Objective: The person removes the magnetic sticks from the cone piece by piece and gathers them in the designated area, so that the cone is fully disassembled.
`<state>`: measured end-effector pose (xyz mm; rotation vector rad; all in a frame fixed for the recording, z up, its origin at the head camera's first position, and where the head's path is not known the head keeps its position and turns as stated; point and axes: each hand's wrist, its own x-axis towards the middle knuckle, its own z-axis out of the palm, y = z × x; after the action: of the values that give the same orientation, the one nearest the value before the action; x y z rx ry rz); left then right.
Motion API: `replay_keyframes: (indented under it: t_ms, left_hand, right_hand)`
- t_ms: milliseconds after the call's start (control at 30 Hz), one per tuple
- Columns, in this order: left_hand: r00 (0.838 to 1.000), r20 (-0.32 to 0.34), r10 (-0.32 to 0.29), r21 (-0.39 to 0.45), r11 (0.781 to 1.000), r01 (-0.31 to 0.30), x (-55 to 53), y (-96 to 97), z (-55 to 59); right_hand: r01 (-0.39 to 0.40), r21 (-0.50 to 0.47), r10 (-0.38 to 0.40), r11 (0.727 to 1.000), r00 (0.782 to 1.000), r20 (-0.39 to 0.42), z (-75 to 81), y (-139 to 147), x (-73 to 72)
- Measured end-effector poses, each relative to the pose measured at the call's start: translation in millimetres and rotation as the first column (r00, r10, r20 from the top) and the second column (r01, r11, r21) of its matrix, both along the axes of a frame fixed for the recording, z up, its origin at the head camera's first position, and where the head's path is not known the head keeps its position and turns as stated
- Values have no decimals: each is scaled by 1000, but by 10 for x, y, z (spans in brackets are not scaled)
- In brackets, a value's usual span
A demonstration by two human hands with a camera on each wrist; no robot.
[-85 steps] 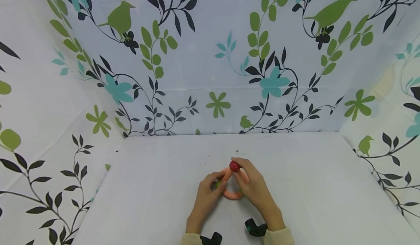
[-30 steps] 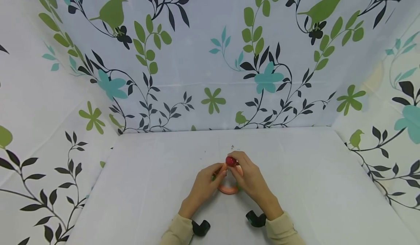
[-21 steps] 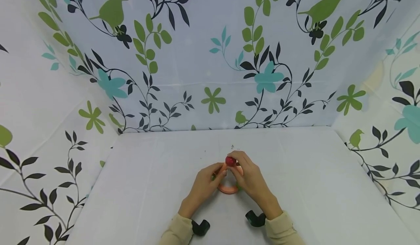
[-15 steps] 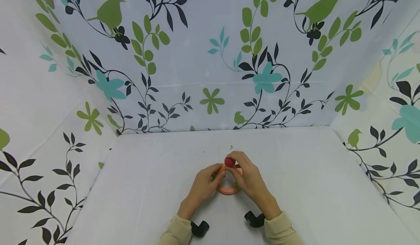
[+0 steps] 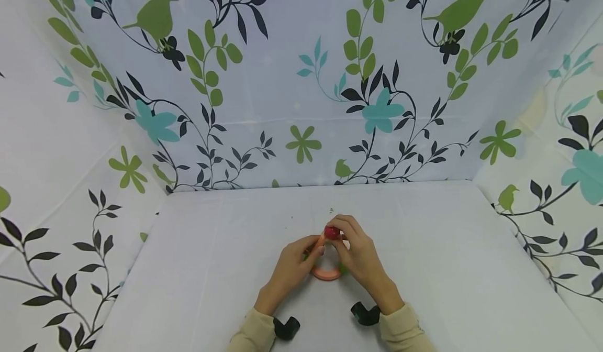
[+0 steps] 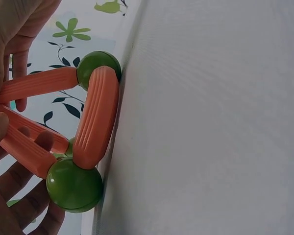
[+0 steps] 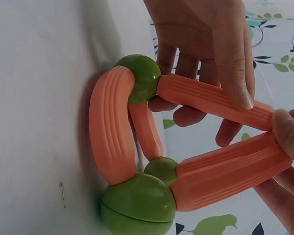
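Between the hands stands a small toy frame of ribbed orange rods joined by shiny green balls. Its base ring has a curved orange rod (image 6: 98,117) between green balls (image 6: 74,183), resting on the white table. Straight orange rods (image 7: 220,183) rise from those balls and lean together at the top. My left hand (image 5: 288,269) pinches one straight rod, thumb in front and fingers behind. At the tip is a red ball (image 5: 332,232), which my right hand (image 5: 361,257) holds between thumb and fingers. The ball lies outside both wrist views, and fingers cover part of the joint.
A white table (image 5: 226,247) spreads out around the hands. Behind and beside it hangs a white cloth (image 5: 264,85) printed with leaves, birds and flowers. Black wrist-worn devices (image 5: 286,328) sit by the sleeves, close to the tabletop.
The whole head view has shifted slightly. Over the last half second my right fingers have moved a little further over the red ball, nudging it slightly right. My left hand keeps its pinch.
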<state>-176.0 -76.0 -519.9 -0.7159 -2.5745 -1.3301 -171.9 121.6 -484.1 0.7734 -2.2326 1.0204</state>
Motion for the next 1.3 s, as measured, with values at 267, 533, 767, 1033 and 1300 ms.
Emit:
replay_keyframes:
  t_ms: [267, 533, 767, 1033, 1300]
  left_hand:
    - [1000, -7, 3, -51, 999, -3, 24, 20, -35]
    - [996, 81, -35, 53, 998, 30, 30, 45, -77]
    - [989, 136, -62, 107, 993, 48, 23, 43, -94]
    - [988, 131, -78, 115, 991, 63, 18, 42, -91]
    - [985, 146, -87, 145, 987, 66, 18, 25, -83]
  right_hand:
    - [-13, -43, 14, 999, 999, 41, -23, -15, 14]
    - [2, -37, 0, 999, 999, 44, -2, -35, 41]
    - [19, -28, -18, 999, 998, 53, 16, -37, 46]
    - [27, -59, -23, 998, 997, 70, 33, -31, 33]
    - [7, -121, 11, 993, 990, 142, 37, -45, 44]
